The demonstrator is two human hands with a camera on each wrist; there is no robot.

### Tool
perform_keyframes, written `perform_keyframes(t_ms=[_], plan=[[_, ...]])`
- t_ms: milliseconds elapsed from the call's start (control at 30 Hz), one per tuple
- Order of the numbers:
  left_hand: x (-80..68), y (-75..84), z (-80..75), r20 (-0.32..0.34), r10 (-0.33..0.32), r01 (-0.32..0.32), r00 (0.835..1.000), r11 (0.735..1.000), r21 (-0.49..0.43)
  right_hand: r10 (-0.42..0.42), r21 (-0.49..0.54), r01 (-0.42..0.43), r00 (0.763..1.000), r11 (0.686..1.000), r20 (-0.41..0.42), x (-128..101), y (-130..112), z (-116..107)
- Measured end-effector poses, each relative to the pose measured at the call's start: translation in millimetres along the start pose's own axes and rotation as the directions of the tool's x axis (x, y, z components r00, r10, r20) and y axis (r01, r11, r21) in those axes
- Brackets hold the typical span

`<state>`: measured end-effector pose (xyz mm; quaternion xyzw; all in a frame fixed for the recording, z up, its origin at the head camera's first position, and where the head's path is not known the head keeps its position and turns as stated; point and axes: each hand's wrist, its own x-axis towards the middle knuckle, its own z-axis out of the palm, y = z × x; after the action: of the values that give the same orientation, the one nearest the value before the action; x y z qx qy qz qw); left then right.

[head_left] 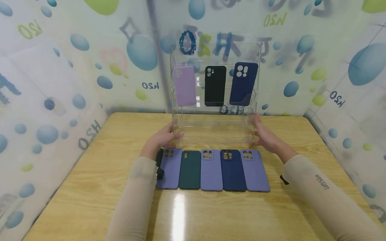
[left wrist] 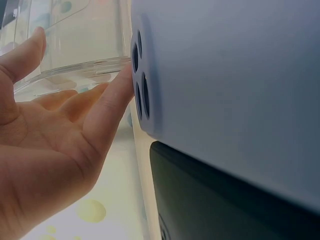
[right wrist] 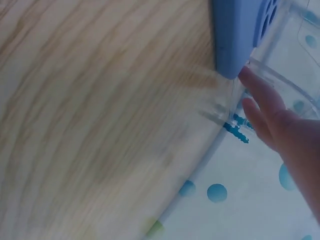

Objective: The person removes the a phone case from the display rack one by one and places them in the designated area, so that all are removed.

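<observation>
Walls: bubble print, mirrored "H2O" lettering behind clear rack.
Left hand: fingers straight, pressing rack's left side.
Right hand: straight, touching rack's right side.
Sleeve: small print, unreadable.

The left sleeve covers the near left corner of the leftmost phone case, the clear acrylic stand blurs against the wall pattern so its shelf edges are hard to trace, and the right wrist view cuts off the right hand at the frame edge.
</observation>
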<state>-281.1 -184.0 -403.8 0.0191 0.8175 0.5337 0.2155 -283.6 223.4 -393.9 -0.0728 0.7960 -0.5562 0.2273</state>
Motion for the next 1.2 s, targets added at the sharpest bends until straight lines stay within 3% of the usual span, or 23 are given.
perform_keyframes(t_ms=[100, 233, 567, 800, 1033, 1200], plan=[[0.2, 1.1, -0.3, -0.001, -0.004, 0.004, 1.000, 1.000, -0.004, -0.024, -0.154, 0.025, 1.000, 0.988, 0.011, 1, 6, -2], [0.6, 2.7, -0.2, -0.004, -0.013, 0.013, 1.000, 1.000, -0.015, -0.065, -0.322, 0.059, 0.998, 0.945, -0.008, 4, 15, -3], [-1.7, 1.0, 0.1, 0.012, -0.001, 0.001, 1.000, 1.000, -0.005, -0.051, -0.462, 0.013, 0.996, 0.887, -0.069, 14, 20, -3], [-2.8, 6.0, 2.2, 0.018, -0.001, 0.001, 1.000, 1.000, -0.006, -0.059, -0.494, 0.031, 0.997, 0.869, -0.042, 13, 20, -7], [-0.9, 4.4, 4.2, 0.012, -0.003, 0.004, 1.000, 1.000, -0.007, -0.075, -0.441, 0.058, 0.997, 0.895, -0.022, 12, 25, -10], [-0.8, 2.1, 2.8, 0.003, 0.002, -0.002, 1.000, 1.000, -0.007, -0.076, -0.449, 0.056, 0.997, 0.892, -0.026, 15, 27, -7]])
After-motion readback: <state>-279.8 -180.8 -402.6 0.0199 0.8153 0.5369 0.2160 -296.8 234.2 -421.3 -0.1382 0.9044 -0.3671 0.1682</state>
